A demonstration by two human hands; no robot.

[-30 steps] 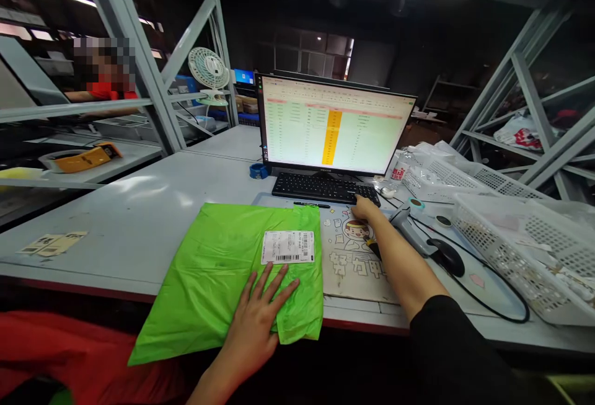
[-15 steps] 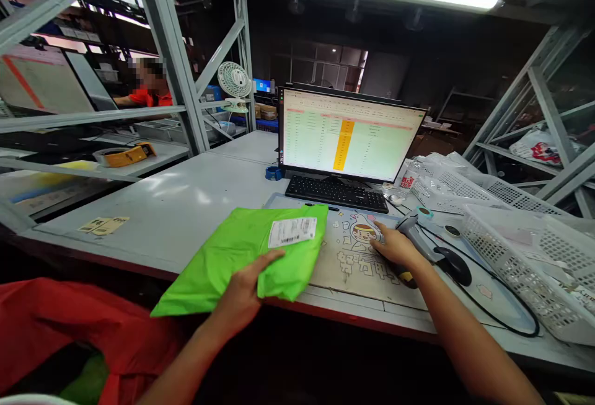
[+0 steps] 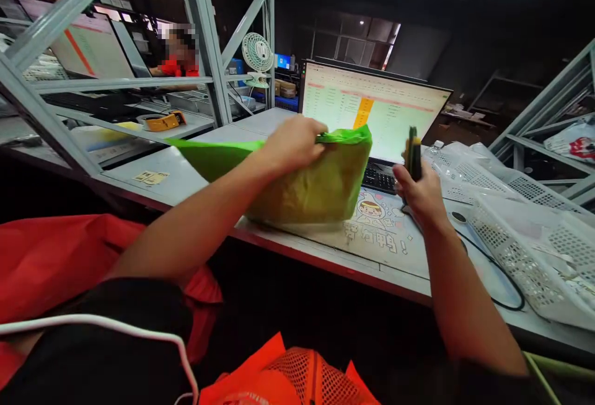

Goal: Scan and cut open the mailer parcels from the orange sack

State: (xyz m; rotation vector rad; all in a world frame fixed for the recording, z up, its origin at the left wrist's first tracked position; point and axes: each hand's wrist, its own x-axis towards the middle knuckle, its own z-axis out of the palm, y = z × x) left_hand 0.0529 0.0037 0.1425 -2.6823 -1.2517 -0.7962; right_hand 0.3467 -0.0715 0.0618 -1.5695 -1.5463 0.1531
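At the left hand (image 3: 295, 141): pinch grip on the top edge of the bag (image 3: 313, 188), hence nearer. At the right hand (image 3: 425, 197): closed grip around an upright dark tool (image 3: 413, 155), apart from the bag. For the bag: on edge, left of the right hand, long axis running side to side; over the mat (image 3: 383, 231), contact unclear. Beyond: keyboard (image 3: 379, 180), then monitor (image 3: 411, 120)

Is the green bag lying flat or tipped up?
Tipped up: the left hand grips the green bag by its top edge, broad side facing us.
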